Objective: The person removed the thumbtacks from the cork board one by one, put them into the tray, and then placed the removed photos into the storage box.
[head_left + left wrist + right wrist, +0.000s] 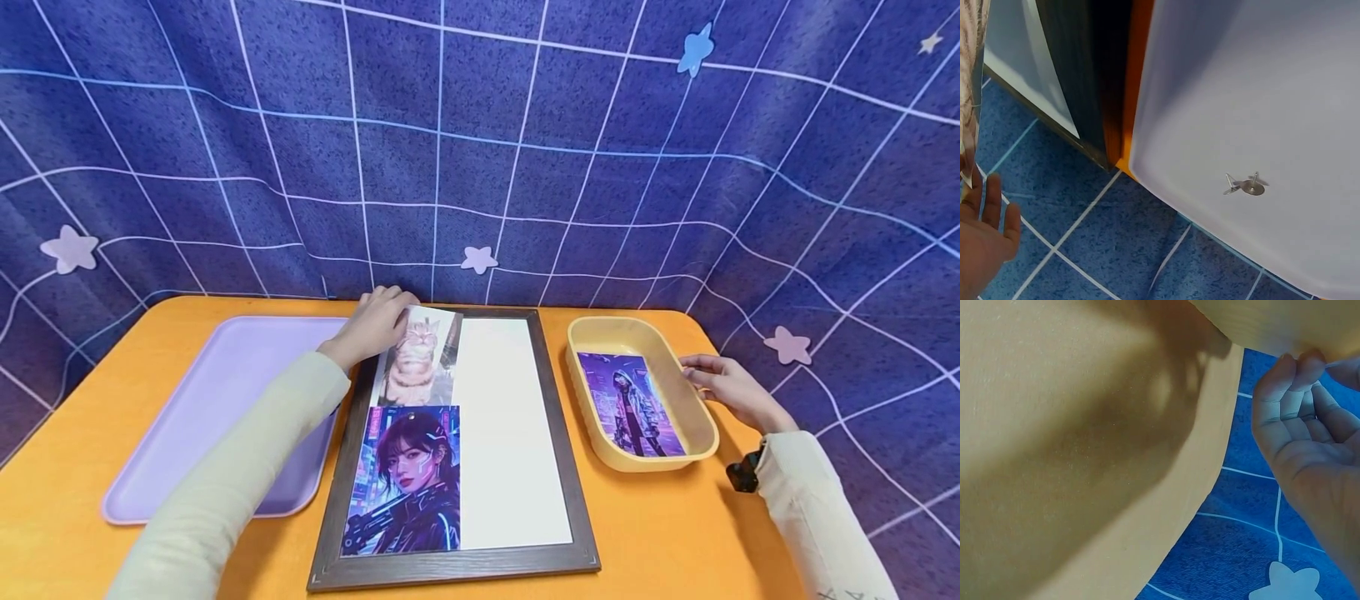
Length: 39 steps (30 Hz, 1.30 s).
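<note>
My left hand [375, 321] holds a cat picture [416, 362] by its upper left corner, over the top left of a dark-framed board [517, 467]. In the left wrist view the fingers [991, 200] sit at the picture's corner, and the thumb is out of sight. Directly below the cat picture lies a purple-blue portrait print [408, 483] on the board's white surface. To the right, my right hand [731, 387] grips the right rim of a yellow basin [581, 408]. Inside that basin rests a print of a hooded figure [628, 404].
A lilac tray [240, 367] lies left of the frame, partly behind the left sleeve. Metal thumbtacks [1252, 186] sit in it. A blue grid-patterned curtain [480, 183] with stars hangs along the orange table's [67, 442] back edge.
</note>
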Tool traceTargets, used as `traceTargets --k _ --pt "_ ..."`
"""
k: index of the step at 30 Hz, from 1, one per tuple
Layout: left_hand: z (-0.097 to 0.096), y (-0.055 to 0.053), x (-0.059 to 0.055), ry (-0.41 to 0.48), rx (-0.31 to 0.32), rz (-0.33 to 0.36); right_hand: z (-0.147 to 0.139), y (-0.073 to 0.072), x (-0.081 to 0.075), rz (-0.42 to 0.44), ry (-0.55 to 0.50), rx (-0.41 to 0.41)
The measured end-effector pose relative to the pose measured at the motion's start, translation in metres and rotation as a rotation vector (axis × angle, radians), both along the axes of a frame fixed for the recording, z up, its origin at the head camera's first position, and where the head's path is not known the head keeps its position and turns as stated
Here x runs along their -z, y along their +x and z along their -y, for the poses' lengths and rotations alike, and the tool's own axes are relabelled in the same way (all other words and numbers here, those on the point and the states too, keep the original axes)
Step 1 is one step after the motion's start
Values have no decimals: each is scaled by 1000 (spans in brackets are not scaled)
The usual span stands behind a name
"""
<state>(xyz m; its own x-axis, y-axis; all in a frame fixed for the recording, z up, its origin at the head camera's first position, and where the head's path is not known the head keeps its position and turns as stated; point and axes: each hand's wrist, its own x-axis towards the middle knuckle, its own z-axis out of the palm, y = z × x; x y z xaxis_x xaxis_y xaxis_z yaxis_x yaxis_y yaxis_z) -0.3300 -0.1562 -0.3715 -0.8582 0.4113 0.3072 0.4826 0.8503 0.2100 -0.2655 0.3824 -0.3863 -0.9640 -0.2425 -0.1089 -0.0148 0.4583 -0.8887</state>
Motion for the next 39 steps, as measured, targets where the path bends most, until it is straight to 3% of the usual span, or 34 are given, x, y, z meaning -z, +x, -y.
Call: traceTargets --k 12,21,39 --pt "-5 0 -6 41 11 -91 3 3 -4 29 43 34" --pt "-9 0 -12 81 16 -102 3 3 -2 25 53 38" --pt "-22 4 -39 144 47 -95 3 2 -1 10 37 18"
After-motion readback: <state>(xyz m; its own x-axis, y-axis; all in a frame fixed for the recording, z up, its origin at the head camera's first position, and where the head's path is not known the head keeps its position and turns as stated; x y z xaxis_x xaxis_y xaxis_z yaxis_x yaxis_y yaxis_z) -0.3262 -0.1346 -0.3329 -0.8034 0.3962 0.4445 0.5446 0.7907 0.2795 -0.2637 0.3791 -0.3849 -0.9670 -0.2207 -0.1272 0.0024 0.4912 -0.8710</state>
